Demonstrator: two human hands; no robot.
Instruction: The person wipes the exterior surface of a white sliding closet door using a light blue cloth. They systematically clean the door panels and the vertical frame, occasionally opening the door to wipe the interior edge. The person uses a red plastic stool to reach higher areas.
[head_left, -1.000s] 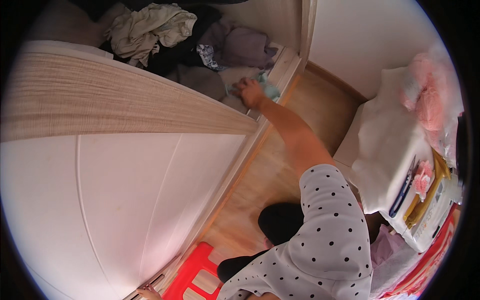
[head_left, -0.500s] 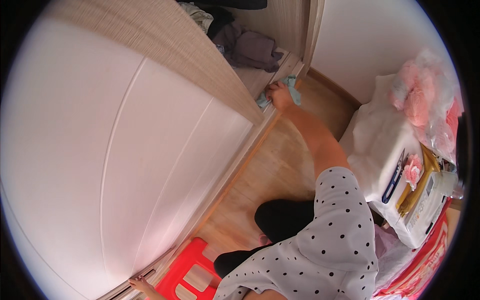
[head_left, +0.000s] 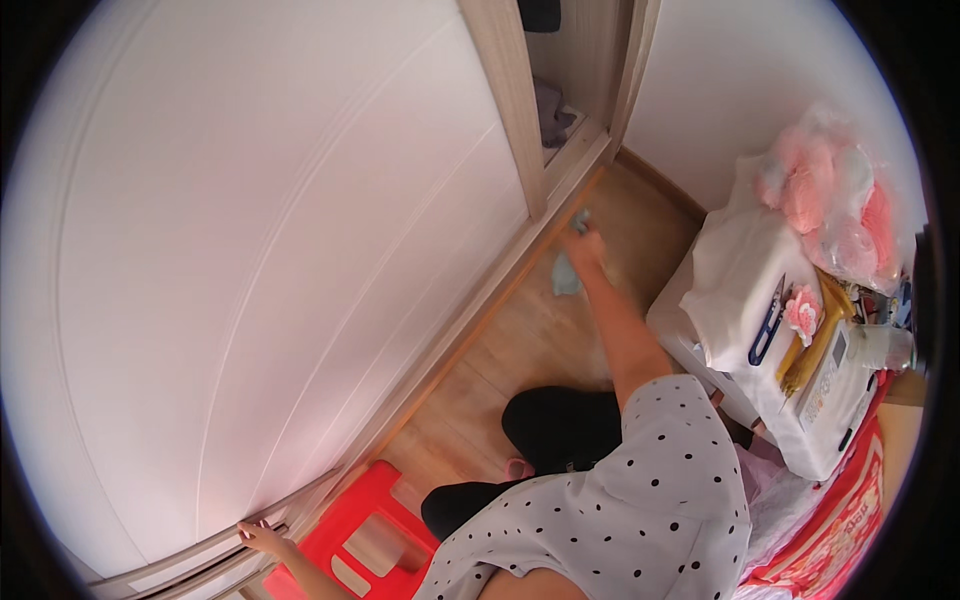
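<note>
A crumpled pale blue-green cloth (head_left: 566,276) is bunched in my right hand (head_left: 585,247), which is closed around it and slightly blurred. This hand is over the wooden floor, just outside the bottom track of the wardrobe. A large white sliding door (head_left: 300,250) with curved lines fills the left side. At its near lower edge, my left hand (head_left: 260,537) touches the door's frame with fingers apart. Beyond the door's far frame, a narrow opening shows part of a dark grey garment (head_left: 552,112) inside the wardrobe.
A red plastic stool (head_left: 360,530) stands by my left forearm. On the right, a white-covered box (head_left: 740,260) carries pink items in clear plastic (head_left: 830,200), dark blue scissors (head_left: 768,325) and a pink flower (head_left: 803,313). A red patterned bag (head_left: 830,530) lies nearer me.
The sliding door has moved toward the far right, narrowing the wardrobe opening. My right hand has come off the wardrobe's bottom track with the cloth, nearer to me. My left hand stays at the door's near edge.
</note>
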